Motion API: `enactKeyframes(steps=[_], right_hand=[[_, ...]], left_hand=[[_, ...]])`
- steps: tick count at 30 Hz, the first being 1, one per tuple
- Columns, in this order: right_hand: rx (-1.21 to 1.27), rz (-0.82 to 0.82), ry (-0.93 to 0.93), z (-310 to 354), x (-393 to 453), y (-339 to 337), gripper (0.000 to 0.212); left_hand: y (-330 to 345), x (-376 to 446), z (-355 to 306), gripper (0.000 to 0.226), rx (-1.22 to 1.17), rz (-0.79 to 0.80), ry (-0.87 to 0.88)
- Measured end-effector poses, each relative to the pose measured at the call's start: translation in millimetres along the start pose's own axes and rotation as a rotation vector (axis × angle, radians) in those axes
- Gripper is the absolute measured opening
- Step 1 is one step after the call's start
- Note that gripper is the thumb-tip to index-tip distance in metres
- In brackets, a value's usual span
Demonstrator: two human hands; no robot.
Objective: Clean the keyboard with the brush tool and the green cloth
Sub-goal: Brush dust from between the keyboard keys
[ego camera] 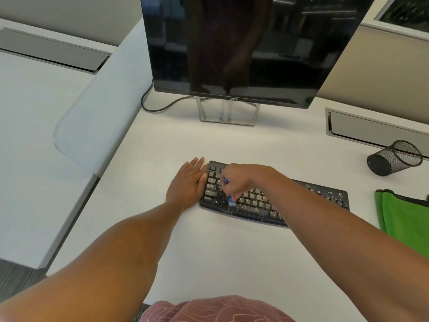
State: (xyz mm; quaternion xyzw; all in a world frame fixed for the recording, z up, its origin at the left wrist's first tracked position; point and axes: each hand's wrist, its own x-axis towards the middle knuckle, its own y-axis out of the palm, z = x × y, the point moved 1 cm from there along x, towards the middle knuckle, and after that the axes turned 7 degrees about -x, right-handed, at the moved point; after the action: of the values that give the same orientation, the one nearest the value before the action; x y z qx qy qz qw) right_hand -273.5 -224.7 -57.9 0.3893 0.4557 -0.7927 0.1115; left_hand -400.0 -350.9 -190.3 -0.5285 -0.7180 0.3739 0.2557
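- Brushing is the step in hand: the right hand (236,180) curls its fingers round a small blue brush tool (228,194) and holds its head down on the left-centre keys of the black curved plastic keyboard (262,203).
- Steadying the keyboard, the left hand (186,182) lies flat with fingers straight, its edge against the keyboard's left end; it grasps nothing.
- Pale crumbs still speckle the keys to the right of the brush, the spacebar strip and the far right end of the keyboard, while the keys at the left end look fairly clean; I judge the brushing partly done.
- Off the keyboard's right end, well apart from it, the folded green cloth (399,219) lies untouched on the white desk (209,252), so the wiping step has not begun.
- Beyond the keyboard stands a dark, switched-off flat monitor (243,43) on a grey metal frame stand; beyond the keyboard's right end a black wire-mesh pen cup (394,158) lies on its side.
- The next move probably calls for short strokes carried rightward across the dirty keys, with the left hand bracing the keyboard so it does not slide.
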Motion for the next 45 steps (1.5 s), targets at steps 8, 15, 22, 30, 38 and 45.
enactKeyframes(steps=[8, 15, 22, 30, 38, 45], right_hand=[[0.229, -0.271, -0.07, 6, 11, 7, 0.017], [0.119, -0.214, -0.081, 7, 17, -5, 0.019], [-0.012, -0.099, -0.019, 4, 17, -1, 0.017], [0.121, -0.162, -0.056, 8, 12, -1, 0.02], [0.152, -0.255, -0.054, 8, 16, -10, 0.02], [0.023, -0.127, 0.04, 1, 15, -11, 0.011]], left_hand=[[0, 0, 1, 0.061, 0.001, 0.002, 0.01], [-2, -1, -2, 0.063, -0.01, 0.001, 0.018], [-1, 0, -2, 0.063, -0.01, -0.005, 0.0], [0, 0, -1, 0.062, -0.006, -0.005, 0.009], [1, 0, 0, 0.051, -0.004, -0.024, 0.02], [3, 1, 2, 0.05, 0.005, -0.033, 0.015]])
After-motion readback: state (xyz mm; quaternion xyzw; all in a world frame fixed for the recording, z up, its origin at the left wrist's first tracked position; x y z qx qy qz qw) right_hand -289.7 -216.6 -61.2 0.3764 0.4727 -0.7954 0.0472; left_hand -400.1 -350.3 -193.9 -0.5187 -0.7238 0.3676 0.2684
